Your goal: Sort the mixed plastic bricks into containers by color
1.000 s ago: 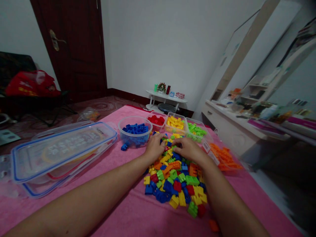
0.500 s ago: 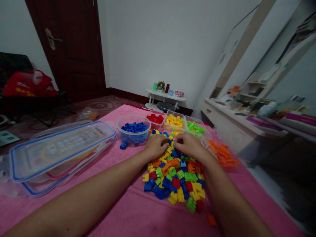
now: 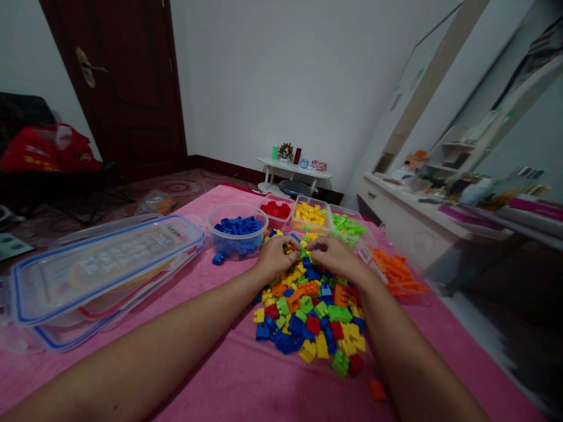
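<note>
Studded plastic bricks (image 3: 308, 319) heaped, left hand (image 3: 276, 258), right hand (image 3: 333, 257) curled atop, grip unclear

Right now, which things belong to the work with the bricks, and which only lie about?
In hand: left hand, right hand, mixed pile of coloured plastic bricks, round clear tub of blue bricks, clear box of yellow bricks.
Lying about: stacked clear blue-rimmed plastic lids, red bag, small white side table.

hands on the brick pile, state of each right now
Left hand: curled on the heap of small coloured plastic bricks; grip cannot be told.
Right hand: curled on the same heap; cannot be told.
</note>
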{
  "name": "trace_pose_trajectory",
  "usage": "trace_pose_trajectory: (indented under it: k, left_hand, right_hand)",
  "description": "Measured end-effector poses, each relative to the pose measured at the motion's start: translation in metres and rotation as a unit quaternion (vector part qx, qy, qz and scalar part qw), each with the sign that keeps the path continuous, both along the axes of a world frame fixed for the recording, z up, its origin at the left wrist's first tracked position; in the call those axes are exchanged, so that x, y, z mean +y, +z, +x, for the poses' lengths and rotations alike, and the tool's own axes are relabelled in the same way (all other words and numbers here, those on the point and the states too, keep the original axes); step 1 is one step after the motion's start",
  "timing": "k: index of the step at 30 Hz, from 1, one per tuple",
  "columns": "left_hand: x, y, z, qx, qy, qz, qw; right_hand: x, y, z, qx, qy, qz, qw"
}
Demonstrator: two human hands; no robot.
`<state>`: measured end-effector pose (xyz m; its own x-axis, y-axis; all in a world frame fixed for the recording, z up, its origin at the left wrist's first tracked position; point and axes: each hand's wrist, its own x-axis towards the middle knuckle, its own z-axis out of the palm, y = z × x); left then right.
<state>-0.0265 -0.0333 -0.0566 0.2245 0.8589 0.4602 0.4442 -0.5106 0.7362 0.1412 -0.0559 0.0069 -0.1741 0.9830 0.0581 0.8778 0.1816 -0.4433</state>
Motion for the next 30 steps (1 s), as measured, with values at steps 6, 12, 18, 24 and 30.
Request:
trace_pose_trajectory:
  k: [6,12,18,24,30]
  left_hand:
    - [0.000,-0.002,0.002,-0.051,-0.028,0.006,0.998]
    - [-0.006,0.004,-0.001,0.093,0.044,0.017,0.995]
    - [-0.009,0.006,-0.003,0.184,0.041,0.020,0.982]
    - [-0.009,0.006,-0.003,0.202,0.016,0.037,0.979]
    - [-0.013,0.008,-0.001,0.218,0.025,0.034,0.975]
  right_hand:
    - [-0.001,0.000,0.002,-0.021,0.011,0.015,1.000]
    - [-0.002,0.000,0.002,-0.039,0.015,0.015,0.999]
    - [-0.003,0.000,0.000,-0.040,0.020,0.020,0.999]
    - [-0.007,-0.001,-0.005,-0.048,0.033,0.022,0.998]
    - [-0.005,-0.003,-0.003,-0.038,0.031,0.018,0.999]
